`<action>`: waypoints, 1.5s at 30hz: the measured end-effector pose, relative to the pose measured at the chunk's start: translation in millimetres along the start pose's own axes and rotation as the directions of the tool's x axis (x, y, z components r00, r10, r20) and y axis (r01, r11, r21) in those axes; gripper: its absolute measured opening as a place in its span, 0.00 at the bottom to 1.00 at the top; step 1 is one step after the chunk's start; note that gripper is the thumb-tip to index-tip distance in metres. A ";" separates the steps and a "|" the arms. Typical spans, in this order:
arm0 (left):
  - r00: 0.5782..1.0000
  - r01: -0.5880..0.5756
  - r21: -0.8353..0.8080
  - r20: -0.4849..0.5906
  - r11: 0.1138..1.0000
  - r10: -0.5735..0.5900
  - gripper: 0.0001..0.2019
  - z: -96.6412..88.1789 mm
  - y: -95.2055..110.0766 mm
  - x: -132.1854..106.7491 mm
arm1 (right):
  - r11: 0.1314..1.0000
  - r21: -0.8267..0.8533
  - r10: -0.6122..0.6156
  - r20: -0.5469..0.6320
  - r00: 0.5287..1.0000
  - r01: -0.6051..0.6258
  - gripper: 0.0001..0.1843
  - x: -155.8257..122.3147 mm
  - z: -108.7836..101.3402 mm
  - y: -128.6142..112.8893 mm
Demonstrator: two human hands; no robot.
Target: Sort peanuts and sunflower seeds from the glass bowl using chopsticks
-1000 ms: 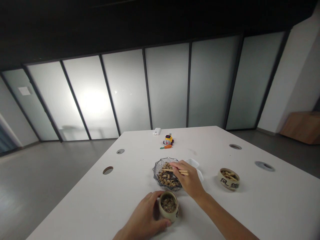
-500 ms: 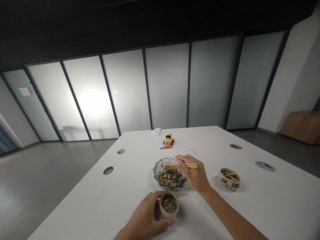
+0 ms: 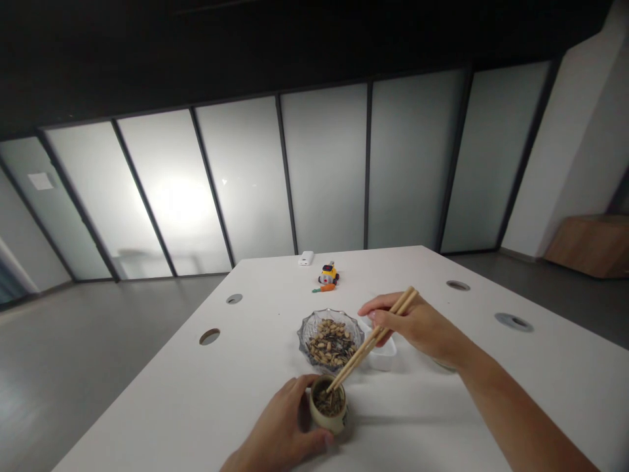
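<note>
My left hand (image 3: 280, 432) is wrapped round a small beige cup (image 3: 328, 410) holding dark seeds, near the table's front edge. My right hand (image 3: 417, 322) grips a pair of wooden chopsticks (image 3: 371, 340) that slant down to the left, their tips just over the cup's mouth. Behind the cup stands a glass bowl (image 3: 330, 341) filled with mixed seeds and nuts. A small white dish (image 3: 383, 347) sits right of the glass bowl, partly behind the chopsticks.
The white table (image 3: 491, 406) has round cable holes (image 3: 209, 337) on both sides. A yellow toy (image 3: 328, 273), an orange carrot toy (image 3: 323, 288) and a white box (image 3: 305, 258) lie at the far end. Frosted glass panels stand behind.
My right hand lifted the chopsticks out of the glass bowl, swung right and tilted them so the tips now point into the small cup. It now hides the bowl at the right.
</note>
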State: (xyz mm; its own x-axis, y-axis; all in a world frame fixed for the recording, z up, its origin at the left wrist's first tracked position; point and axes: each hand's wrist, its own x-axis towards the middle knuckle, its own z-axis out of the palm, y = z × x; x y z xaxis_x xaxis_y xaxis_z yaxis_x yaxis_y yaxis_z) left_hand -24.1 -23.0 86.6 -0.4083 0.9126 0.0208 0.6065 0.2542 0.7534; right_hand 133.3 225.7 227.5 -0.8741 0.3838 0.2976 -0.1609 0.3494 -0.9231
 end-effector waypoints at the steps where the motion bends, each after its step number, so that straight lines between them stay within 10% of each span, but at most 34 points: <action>1: 1.000 -0.004 -0.001 -0.002 1.000 0.004 0.37 0.0 0.0 0.0 | 1.000 -0.017 -0.022 -0.015 1.000 0.021 0.13 0.3 2.3 0.4; 7: 0.999 -0.046 -0.029 -0.018 0.999 0.046 0.37 0.6 -0.5 0.4 | 0.938 -0.285 -0.285 -0.301 0.910 0.199 0.15 10.9 13.6 23.6; 13: 1.000 -0.011 -0.021 -0.005 1.000 0.010 0.36 0.4 0.4 0.6 | 0.799 -0.525 -0.467 -0.237 0.852 0.292 0.14 20.3 29.3 60.9; 45: 1.000 -0.024 -0.015 -0.006 1.000 0.024 0.36 1.7 -2.6 1.0 | 0.860 -0.422 -0.402 -0.212 0.891 0.288 0.16 20.3 43.5 73.2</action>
State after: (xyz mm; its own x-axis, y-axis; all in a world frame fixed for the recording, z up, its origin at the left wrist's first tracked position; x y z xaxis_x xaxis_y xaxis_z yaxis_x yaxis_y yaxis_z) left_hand -24.9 -22.2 83.5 -0.3981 0.9163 0.0429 0.6055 0.2274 0.7627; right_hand 83.9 221.9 155.3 -0.6172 0.3826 0.6875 -0.1965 0.7711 -0.6056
